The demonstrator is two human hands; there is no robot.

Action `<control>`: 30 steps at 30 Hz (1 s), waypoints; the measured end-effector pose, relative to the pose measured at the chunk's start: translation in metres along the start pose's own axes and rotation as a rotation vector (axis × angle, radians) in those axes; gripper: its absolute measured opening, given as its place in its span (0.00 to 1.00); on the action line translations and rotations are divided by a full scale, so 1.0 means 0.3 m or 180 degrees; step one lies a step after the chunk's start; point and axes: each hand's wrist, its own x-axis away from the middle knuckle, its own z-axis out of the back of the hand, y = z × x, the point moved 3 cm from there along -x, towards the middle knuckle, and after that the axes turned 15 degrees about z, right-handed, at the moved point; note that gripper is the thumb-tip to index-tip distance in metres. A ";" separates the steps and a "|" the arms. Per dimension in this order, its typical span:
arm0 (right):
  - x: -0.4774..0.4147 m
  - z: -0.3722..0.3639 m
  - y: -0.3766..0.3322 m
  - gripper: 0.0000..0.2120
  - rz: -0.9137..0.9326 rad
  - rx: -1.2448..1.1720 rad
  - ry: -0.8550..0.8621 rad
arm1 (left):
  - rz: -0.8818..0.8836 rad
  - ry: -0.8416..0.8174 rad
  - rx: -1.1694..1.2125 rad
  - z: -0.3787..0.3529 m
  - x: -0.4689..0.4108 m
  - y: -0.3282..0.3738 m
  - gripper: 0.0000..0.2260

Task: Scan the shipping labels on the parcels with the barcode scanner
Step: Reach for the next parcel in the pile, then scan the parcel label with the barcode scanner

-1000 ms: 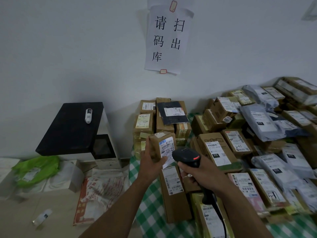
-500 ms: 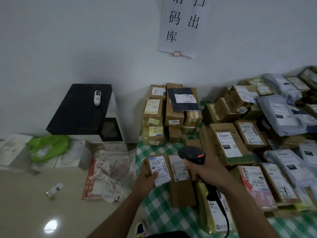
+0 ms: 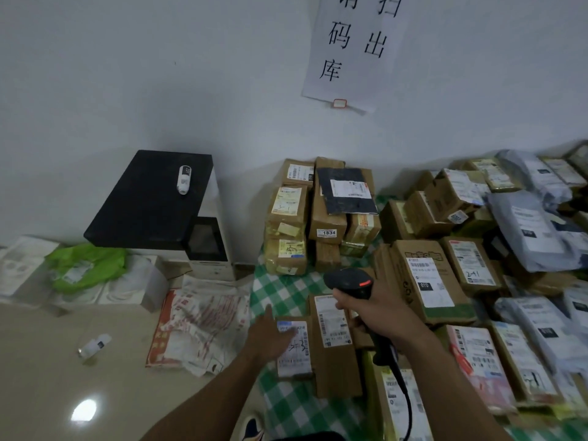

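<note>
Right hand (image 3: 378,313) gripped the barcode scanner (image 3: 350,280); left hand (image 3: 270,337) lay flat on a small parcel (image 3: 296,351).
Right-hand fingers were wrapped round the scanner handle, head sticking up past the knuckles, cable (image 3: 404,396) trailing down below the wrist. Left-hand fingers were straight on the small parcel's label, thumb out, not curled round it. Small parcel sat on the checked cloth (image 3: 286,291), touching a long brown box (image 3: 332,329) lying between the two hands. Stacked parcels (image 3: 318,218) stood beyond the scanner; a pile of parcels (image 3: 426,281) lay just right of the right hand.
</note>
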 end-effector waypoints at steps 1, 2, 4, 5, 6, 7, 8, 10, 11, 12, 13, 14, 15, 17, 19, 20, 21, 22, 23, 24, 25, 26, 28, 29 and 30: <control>-0.010 0.002 -0.007 0.11 0.0003 0.0003 -0.0003 | -0.0141 0.0135 0.0027 0.027 -0.031 0.030 0.23; -0.020 0.005 -0.015 0.10 0.0011 0.0015 -0.0006 | -0.0326 0.0309 0.0056 0.047 -0.073 0.061 0.20; -0.050 0.016 -0.029 0.10 0.0037 0.0057 0.0024 | -0.0580 0.0613 0.0100 0.120 -0.095 0.171 0.22; -0.068 0.024 -0.038 0.11 0.0055 0.0065 0.0057 | -0.0695 0.0692 0.0123 0.159 -0.103 0.237 0.24; -0.087 0.033 -0.045 0.11 0.0070 0.0072 0.0093 | -0.0690 0.0764 0.0136 0.189 -0.128 0.288 0.24; -0.107 0.043 -0.052 0.11 0.0090 0.0070 0.0126 | -0.0722 0.0826 0.0144 0.228 -0.142 0.355 0.25; -0.128 0.052 -0.059 0.10 0.0109 0.0051 0.0162 | -0.0696 0.0875 0.0156 0.261 -0.170 0.403 0.26; -0.169 0.067 -0.075 0.07 0.0161 0.0018 0.0224 | -0.0726 0.0969 0.0267 0.318 -0.240 0.491 0.29; -0.187 0.073 -0.084 0.07 0.0186 0.0010 0.0250 | -0.0714 0.0971 0.0338 0.339 -0.279 0.526 0.30; -0.206 0.078 -0.089 0.08 0.0193 0.0020 0.0263 | -0.0694 0.0967 0.0389 0.358 -0.305 0.564 0.31; -0.226 0.081 -0.093 0.09 0.0192 0.0037 0.0261 | -0.0590 0.0962 0.0420 0.376 -0.333 0.597 0.32; -0.245 0.083 -0.092 0.11 0.0176 0.0051 0.0264 | -0.0439 0.0967 0.0428 0.393 -0.359 0.628 0.34; -0.263 0.086 -0.092 0.12 0.0155 0.0047 0.0272 | -0.0241 0.0932 0.0458 0.406 -0.386 0.650 0.36; -0.294 0.087 -0.087 0.12 0.0114 0.0009 0.0272 | 0.0157 0.0812 0.0566 0.415 -0.441 0.657 0.41; -0.321 0.092 -0.078 0.12 0.0079 -0.0020 0.0279 | 0.0446 0.0585 0.0847 0.411 -0.502 0.635 0.42; -0.331 0.097 -0.069 0.12 0.0060 -0.0032 0.0287 | 0.0484 0.0428 0.1029 0.403 -0.526 0.624 0.42; -0.340 0.104 -0.061 0.13 0.0036 -0.0045 0.0307 | 0.0445 0.0267 0.1157 0.388 -0.550 0.617 0.42; -0.347 0.112 -0.054 0.13 0.0010 -0.0050 0.0326 | 0.0342 0.0109 0.1220 0.379 -0.555 0.615 0.43; -0.353 0.116 -0.052 0.13 -0.0009 -0.0058 0.0344 | 0.0210 -0.0052 0.1268 0.370 -0.560 0.612 0.45; -0.357 0.121 -0.048 0.13 -0.0030 -0.0078 0.0371 | 0.0091 -0.0189 0.1294 0.362 -0.559 0.609 0.49; -0.360 0.123 -0.047 0.13 -0.0050 -0.0118 0.0399 | 0.0045 -0.0266 0.1310 0.355 -0.557 0.603 0.52; -0.364 0.125 -0.044 0.13 -0.0063 -0.0165 0.0412 | -0.0032 -0.0340 0.1363 0.350 -0.550 0.599 0.53; -0.368 0.128 -0.042 0.13 -0.0102 -0.0232 0.0427 | -0.0220 -0.0438 0.1492 0.340 -0.520 0.588 0.50; -0.370 0.132 -0.044 0.13 -0.0117 -0.0231 0.0436 | -0.0327 -0.0448 0.1530 0.340 -0.495 0.587 0.47; -0.368 0.135 -0.043 0.14 -0.0126 -0.0213 0.0442 | -0.0423 -0.0443 0.1540 0.338 -0.477 0.582 0.46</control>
